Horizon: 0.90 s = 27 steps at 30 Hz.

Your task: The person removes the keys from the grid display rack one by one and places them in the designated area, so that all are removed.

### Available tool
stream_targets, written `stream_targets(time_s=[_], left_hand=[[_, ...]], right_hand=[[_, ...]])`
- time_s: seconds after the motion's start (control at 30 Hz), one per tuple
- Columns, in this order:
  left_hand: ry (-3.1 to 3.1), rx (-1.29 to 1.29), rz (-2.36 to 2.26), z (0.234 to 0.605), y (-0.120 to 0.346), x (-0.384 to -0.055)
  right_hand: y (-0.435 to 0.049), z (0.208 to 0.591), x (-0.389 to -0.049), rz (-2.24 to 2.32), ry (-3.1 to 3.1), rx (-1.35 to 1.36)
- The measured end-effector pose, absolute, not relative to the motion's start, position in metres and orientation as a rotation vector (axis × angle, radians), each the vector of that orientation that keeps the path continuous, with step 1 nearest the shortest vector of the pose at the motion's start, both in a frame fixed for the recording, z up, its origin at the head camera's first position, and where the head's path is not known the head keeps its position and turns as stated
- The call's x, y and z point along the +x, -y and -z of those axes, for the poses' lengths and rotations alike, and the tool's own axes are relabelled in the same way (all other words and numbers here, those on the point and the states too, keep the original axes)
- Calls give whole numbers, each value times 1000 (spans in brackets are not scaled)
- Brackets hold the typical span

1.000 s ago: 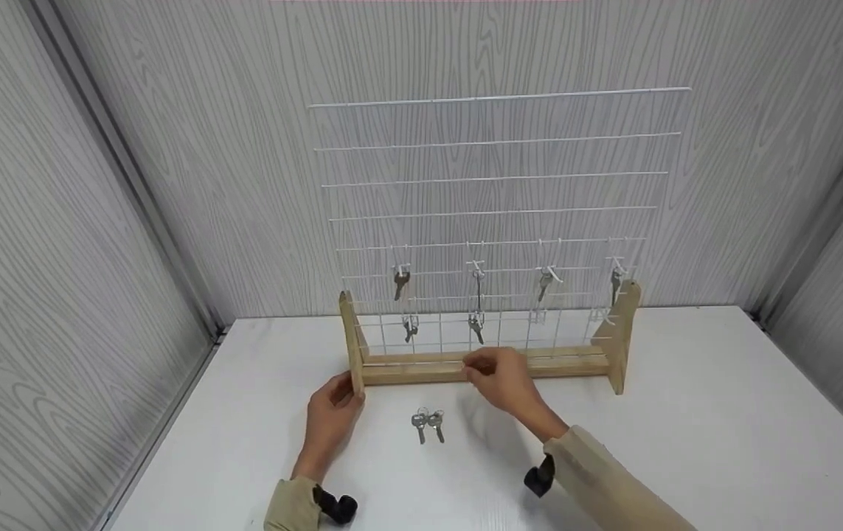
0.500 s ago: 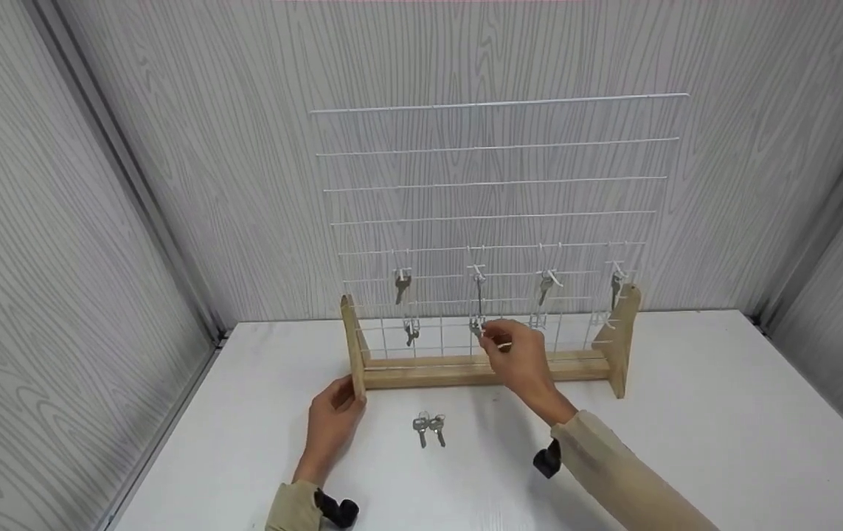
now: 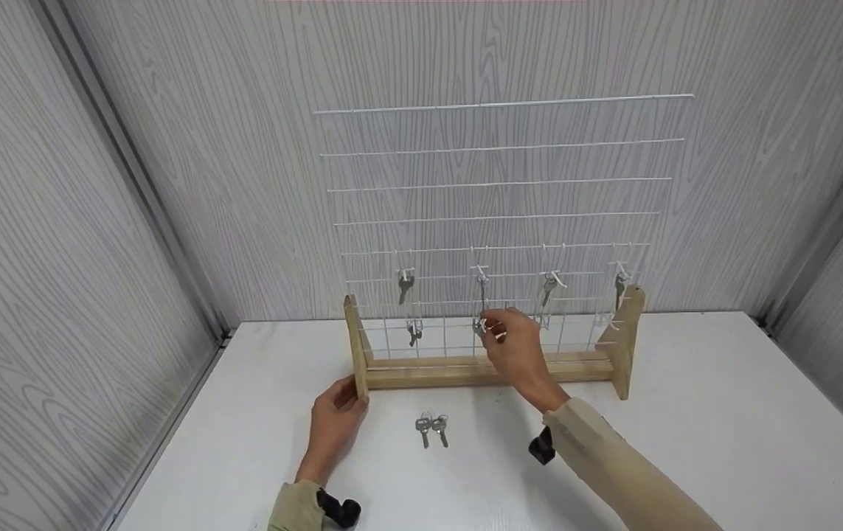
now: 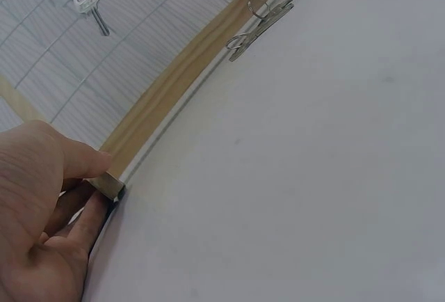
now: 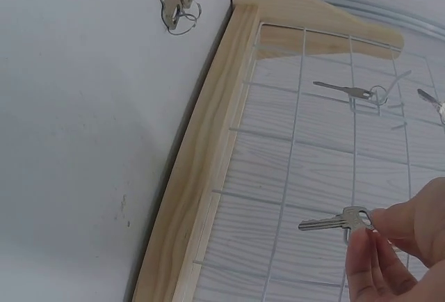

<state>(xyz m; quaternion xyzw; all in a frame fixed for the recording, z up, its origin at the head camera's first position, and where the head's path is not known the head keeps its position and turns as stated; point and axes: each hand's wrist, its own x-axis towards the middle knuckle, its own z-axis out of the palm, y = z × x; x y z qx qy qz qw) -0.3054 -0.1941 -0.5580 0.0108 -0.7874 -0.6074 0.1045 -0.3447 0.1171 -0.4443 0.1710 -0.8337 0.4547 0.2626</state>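
Pinching a key (image 5: 348,220) at the rack (image 3: 428,378)

The right hand (image 3: 518,352) holds the key by its head end between thumb and fingertips, blade sticking out free, at the lower row of hooks near the middle of the rack. Gripping there probably lets the ring be guided while the blade hangs out of the way. The fingers cover the ring, so whether it is on the hook I cannot tell.

At the rack's left end, the left hand (image 3: 335,424) grips the front foot of the wooden side, thumb on one face and fingers on the other, likely to keep the light frame from sliding.

Around the right hand, four hung keys (image 3: 406,285) line the rack's upper row of hooks, and a lower key (image 3: 415,334) hangs toward its left end. The hooks stand forward of the wire grid (image 3: 495,219), presumably so that keys dangle clear of it. In front of the rack lie two loose keys (image 3: 423,425), side by side with their rings, within easy reach.

Under the rack spreads a smooth white tabletop (image 3: 709,413). Behind it rises a grey back wall (image 3: 502,51) with a wood-grain pattern; similar side walls (image 3: 45,295) close in to left and right.
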Motion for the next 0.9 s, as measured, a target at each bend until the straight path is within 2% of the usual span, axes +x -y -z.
stream_targets(time_s=[0.9], left_hand=[[2292,17,1807,559,195,-306]], right_hand=[[-124,443,-342,-1342,2297,394]])
